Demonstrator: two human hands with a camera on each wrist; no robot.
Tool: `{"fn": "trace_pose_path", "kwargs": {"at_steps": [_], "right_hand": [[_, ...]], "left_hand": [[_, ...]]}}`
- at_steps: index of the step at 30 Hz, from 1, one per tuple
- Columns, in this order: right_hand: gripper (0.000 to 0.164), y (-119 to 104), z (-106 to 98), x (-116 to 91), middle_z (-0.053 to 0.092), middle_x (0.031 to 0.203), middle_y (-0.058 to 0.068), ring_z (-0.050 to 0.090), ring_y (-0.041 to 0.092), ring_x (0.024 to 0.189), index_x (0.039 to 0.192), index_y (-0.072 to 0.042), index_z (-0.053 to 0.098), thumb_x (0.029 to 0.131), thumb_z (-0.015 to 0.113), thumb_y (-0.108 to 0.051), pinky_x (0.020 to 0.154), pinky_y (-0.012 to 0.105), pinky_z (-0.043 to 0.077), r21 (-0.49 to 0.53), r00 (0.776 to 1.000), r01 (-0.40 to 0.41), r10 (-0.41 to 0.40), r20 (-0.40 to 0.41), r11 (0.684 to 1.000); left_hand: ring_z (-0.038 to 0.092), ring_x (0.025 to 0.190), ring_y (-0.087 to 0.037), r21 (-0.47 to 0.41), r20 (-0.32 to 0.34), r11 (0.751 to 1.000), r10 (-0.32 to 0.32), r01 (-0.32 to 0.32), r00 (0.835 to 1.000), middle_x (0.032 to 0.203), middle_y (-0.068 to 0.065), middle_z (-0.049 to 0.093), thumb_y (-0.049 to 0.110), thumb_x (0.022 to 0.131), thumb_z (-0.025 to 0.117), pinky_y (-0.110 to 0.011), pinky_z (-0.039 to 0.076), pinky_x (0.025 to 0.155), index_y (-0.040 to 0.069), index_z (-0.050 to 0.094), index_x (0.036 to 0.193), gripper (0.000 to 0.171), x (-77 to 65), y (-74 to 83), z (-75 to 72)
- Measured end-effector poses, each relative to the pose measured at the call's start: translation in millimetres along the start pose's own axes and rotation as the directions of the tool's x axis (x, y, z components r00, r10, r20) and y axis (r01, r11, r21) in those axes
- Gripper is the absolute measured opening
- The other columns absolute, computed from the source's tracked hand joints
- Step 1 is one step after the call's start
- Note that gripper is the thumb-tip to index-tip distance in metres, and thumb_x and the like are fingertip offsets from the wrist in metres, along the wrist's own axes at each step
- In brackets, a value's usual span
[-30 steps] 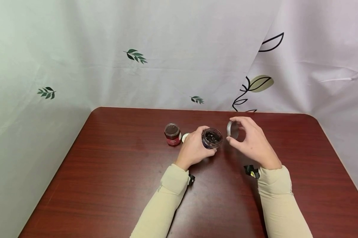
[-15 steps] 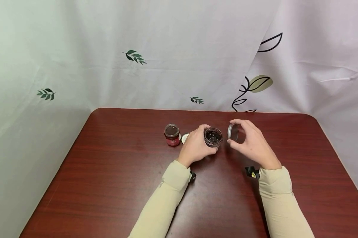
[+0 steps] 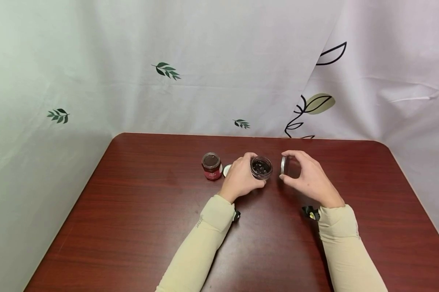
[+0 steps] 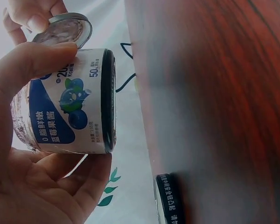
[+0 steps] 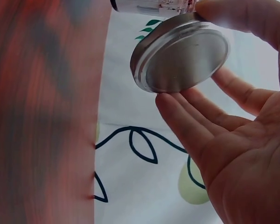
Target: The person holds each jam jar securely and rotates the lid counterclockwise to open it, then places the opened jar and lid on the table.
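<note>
My left hand (image 3: 242, 178) grips a glass jar (image 4: 79, 102) of dark blueberry jam round its side. Its mouth is uncovered, and the label carries blueberries on white and blue. In the left wrist view the jar's base stands off the table. To the right of it, my right hand (image 3: 310, 178) pinches a silver metal lid (image 5: 182, 56) by the rim between thumb and fingertips. The lid is held on edge, apart from the jar's mouth. Left of my left hand stands a second jar (image 3: 212, 166) with a red label and dark contents, also without a lid.
Another lid (image 3: 227, 170), pale inside with a black rim, lies on the table between the red-labelled jar and my left hand, which partly covers it. The reddish-brown wooden table (image 3: 131, 219) ends at a white curtain (image 3: 204, 93) with a leaf print.
My right hand has come down slightly with the lid and turned it more edge-on. My left hand has shifted the jar a little to the right and holds it steady.
</note>
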State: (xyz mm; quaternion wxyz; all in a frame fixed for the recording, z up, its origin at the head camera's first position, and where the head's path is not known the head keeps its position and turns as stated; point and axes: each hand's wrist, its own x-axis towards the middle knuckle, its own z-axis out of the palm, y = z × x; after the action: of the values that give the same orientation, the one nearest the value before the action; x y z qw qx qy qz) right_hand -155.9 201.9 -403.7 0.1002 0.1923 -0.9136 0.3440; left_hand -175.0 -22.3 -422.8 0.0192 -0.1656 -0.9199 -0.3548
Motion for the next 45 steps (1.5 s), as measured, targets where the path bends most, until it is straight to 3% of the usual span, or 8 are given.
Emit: {"fn": "trace_pose_path", "kwargs": {"at_steps": [18, 26, 45], "right_hand": [[0.062, 10.4, 6.7, -1.2, 0.064, 0.121, 0.017, 0.067, 0.039, 0.108, 0.131, -0.002, 0.054, 0.076, 0.083, -0.003, 0.095, 0.051, 0.05, 0.083, 0.996, -0.06, 0.054, 0.077, 0.995], [0.065, 13.7, 10.6, -0.4, 0.06, 0.129, 0.02, 0.067, 0.037, 0.109, 0.134, -0.001, 0.054, 0.076, 0.082, -0.004, 0.096, 0.051, 0.049, 0.064, 0.995, -0.045, 0.039, 0.09, 0.997], [0.06, 14.7, 16.5, 1.2, 0.062, 0.125, 0.019, 0.067, 0.034, 0.109, 0.133, 0.001, 0.056, 0.079, 0.08, -0.005, 0.095, 0.049, 0.05, 0.059, 0.988, -0.079, 0.071, 0.14, 0.995]], "left_hand": [[0.068, 0.099, -0.023, 0.043, 0.028, 0.997, -0.071, 0.07, 0.997, 0.11, -0.007, 0.071, 0.027, 0.068, 0.089, -0.034, 0.053, 0.087, 0.007, 0.055, 0.131, 0.074, 2.8, 1.0, 5.4], [0.067, 0.099, -0.023, 0.064, 0.048, 0.994, -0.096, 0.093, 0.994, 0.11, -0.007, 0.07, 0.027, 0.068, 0.09, -0.034, 0.053, 0.087, 0.008, 0.055, 0.13, 0.074, 4.4, 0.5, 7.5], [0.068, 0.1, -0.024, 0.083, 0.068, 0.989, -0.132, 0.126, 0.989, 0.109, -0.007, 0.071, 0.026, 0.069, 0.09, -0.035, 0.053, 0.086, 0.008, 0.055, 0.131, 0.074, 5.9, 0.3, 7.3]]}}
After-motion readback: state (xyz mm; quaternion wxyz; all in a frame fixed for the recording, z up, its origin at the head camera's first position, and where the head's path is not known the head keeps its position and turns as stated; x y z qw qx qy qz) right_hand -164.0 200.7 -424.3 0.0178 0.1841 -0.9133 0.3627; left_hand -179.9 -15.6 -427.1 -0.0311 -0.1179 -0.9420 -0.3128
